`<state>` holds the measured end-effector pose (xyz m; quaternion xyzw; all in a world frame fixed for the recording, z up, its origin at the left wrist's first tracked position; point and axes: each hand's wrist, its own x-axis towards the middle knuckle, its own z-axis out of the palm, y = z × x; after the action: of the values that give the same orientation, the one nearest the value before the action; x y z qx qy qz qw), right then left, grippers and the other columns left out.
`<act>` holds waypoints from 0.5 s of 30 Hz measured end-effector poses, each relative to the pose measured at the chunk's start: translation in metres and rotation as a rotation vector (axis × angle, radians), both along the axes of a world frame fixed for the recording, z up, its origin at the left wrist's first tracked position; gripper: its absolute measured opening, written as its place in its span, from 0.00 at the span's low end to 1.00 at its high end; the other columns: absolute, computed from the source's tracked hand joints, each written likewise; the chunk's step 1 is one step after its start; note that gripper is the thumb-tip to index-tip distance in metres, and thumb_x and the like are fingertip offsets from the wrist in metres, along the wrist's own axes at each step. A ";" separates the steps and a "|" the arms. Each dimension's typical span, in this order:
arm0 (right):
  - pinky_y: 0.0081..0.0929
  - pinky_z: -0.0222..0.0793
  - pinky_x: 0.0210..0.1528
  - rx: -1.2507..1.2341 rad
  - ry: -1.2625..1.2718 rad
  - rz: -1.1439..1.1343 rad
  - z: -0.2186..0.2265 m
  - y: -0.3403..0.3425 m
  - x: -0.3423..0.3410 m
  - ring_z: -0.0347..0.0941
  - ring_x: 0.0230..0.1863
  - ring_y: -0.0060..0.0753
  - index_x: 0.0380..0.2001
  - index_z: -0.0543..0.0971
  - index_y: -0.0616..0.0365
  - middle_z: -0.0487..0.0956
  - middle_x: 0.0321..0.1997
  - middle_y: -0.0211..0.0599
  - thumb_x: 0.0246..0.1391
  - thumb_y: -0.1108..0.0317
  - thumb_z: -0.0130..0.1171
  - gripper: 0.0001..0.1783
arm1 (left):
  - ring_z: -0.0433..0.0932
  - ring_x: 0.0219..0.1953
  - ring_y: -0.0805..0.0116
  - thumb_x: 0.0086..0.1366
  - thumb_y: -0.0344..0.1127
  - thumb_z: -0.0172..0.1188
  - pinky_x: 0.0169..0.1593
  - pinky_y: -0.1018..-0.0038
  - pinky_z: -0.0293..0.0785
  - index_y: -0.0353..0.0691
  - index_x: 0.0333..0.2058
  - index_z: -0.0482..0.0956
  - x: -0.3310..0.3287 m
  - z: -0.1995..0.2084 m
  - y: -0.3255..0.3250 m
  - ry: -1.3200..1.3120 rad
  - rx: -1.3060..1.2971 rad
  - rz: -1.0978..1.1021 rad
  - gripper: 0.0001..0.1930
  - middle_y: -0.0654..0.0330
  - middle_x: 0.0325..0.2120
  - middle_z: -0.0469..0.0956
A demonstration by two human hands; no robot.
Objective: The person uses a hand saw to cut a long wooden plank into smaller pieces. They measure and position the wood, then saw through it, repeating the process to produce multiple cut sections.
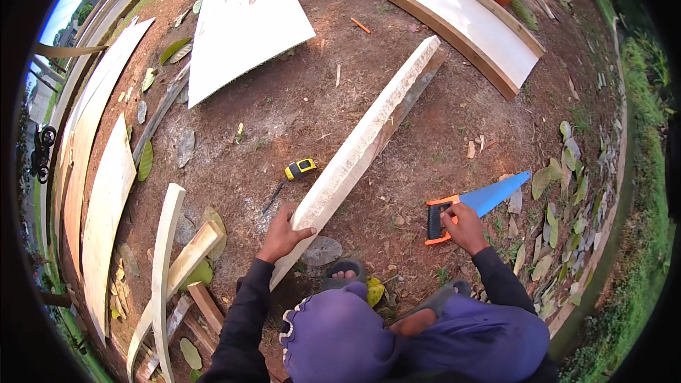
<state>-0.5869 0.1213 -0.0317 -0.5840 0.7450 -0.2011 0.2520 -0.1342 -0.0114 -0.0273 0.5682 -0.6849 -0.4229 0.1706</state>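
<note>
At lower centre our left hand [284, 234] grips a long, pale, squared wooden beam [357, 152] slanting through mid-frame. At centre right our right hand [466, 229] curls at a blue-bladed, orange-and-black-handled handsaw [494, 194]; we cannot tell whether it grasps. Beyond, a yellow-and-black tape measure [300, 169] lies left of the beam, and a flat white board [248, 28] at upper left.

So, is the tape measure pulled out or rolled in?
Rolled in, apparently: beside the tape measure shows a dark strip, no extended blade.
</note>
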 end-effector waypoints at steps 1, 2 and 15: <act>0.47 0.71 0.41 0.020 -0.017 -0.006 0.003 0.002 0.009 0.77 0.38 0.54 0.32 0.80 0.63 0.79 0.34 0.48 0.59 0.63 0.63 0.12 | 0.83 0.43 0.56 0.53 0.42 0.78 0.49 0.65 0.76 0.33 0.54 0.73 0.020 -0.007 -0.009 0.062 0.154 -0.010 0.34 0.48 0.40 0.83; 0.46 0.71 0.41 0.049 -0.026 -0.021 0.006 0.008 0.015 0.78 0.38 0.53 0.32 0.81 0.63 0.79 0.34 0.48 0.59 0.63 0.63 0.12 | 0.83 0.43 0.59 0.54 0.42 0.78 0.50 0.66 0.76 0.33 0.52 0.74 0.020 0.008 -0.030 0.133 0.318 -0.030 0.32 0.49 0.39 0.83; 0.45 0.72 0.46 0.023 -0.021 0.119 -0.003 -0.027 0.094 0.78 0.42 0.53 0.34 0.81 0.63 0.80 0.36 0.47 0.59 0.62 0.63 0.12 | 0.80 0.45 0.47 0.59 0.31 0.70 0.49 0.59 0.77 0.34 0.48 0.79 -0.001 -0.011 0.026 -0.054 -0.617 -0.017 0.18 0.48 0.42 0.79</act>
<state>-0.4927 0.0947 -0.0347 -0.6221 0.7086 -0.1835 0.2780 -0.1351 0.0146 -0.0387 0.4950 -0.7899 -0.1812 0.3133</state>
